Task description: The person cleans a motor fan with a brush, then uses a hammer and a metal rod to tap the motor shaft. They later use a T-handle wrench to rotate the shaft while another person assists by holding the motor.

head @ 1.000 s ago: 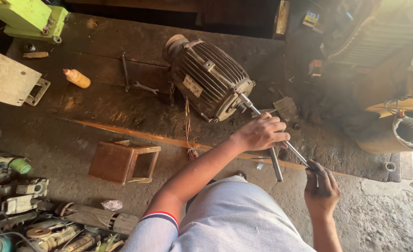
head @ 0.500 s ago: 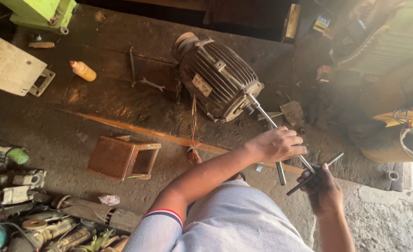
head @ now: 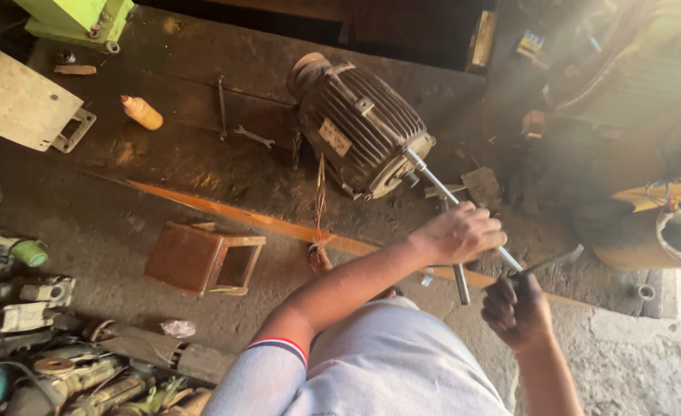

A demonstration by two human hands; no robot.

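Steel rod [head: 437,181] runs from the ribbed motor [head: 360,127] on the dirt floor [head: 202,166] toward us. Our left hand [head: 460,233] is clenched around it; our right hand [head: 519,308] grasps its cross handle [head: 552,260]. Risk: uneven pull could slip the rod off and pinch fingers.
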